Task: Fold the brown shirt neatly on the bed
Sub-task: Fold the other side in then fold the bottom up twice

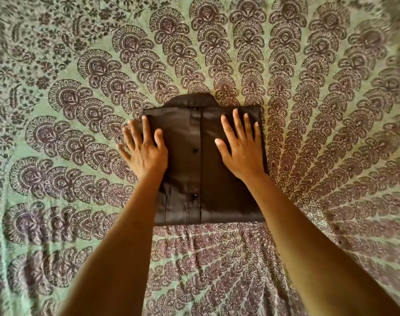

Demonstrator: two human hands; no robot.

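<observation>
Brown shirt [208, 160] lies folded into a neat rectangle mid-bed, collar toward the far edge, button placket up. Left hand [144, 153] flat on the shirt's left edge, fingers [146, 128] spread — partly off onto the bed [57, 110] (green patterned cover). Right hand [242, 151] flat on the shirt's right half, fingers splayed, gripping nothing.

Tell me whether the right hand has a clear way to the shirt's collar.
Probably yes. The right hand lies flat on the shirt, fingers pointing toward the collar, which sits uncovered just beyond them. Nothing lies between.
</observation>
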